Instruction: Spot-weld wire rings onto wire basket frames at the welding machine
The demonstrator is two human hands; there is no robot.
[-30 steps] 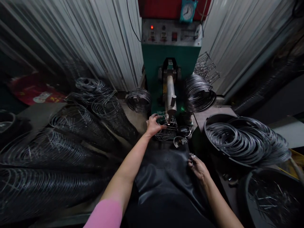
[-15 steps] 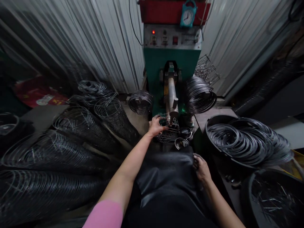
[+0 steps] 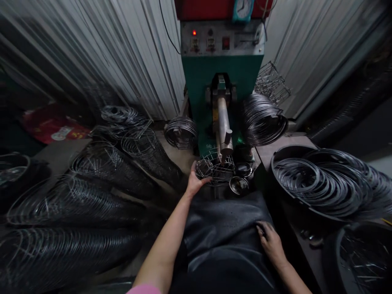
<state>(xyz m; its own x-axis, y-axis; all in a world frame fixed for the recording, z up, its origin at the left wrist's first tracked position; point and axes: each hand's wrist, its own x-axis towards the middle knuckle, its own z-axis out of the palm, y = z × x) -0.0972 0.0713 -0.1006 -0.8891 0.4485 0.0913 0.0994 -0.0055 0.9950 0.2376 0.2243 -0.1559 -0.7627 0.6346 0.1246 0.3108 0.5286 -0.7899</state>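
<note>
My left hand [image 3: 194, 182] is closed around the left end of a small round wire basket [image 3: 223, 174], thumb at the near side and fingers behind the rim. The basket's right part lies under the tip of the metal arm [image 3: 223, 118] of a green spot-welding machine [image 3: 196, 81]. Two small metal bowls sit right of the basket; the nearer bowl [image 3: 239, 186] stands just in front of the other. Over the black apron [image 3: 226, 220] on my lap, my right hand [image 3: 272, 243] has its fingers bent together; anything in them is hidden.
Stacks of wire rings and frames [image 3: 67, 249] fill the left side. Wire coils [image 3: 263, 118] flank the machine. At right stand a black tub [image 3: 278, 183] piled with wire rings and another tub [image 3: 333, 261] with loose wire pieces.
My left hand has shifted left and down along the basket, which has turned so its round end faces left. My right hand has moved down and right over the apron. The view has tilted down.
</note>
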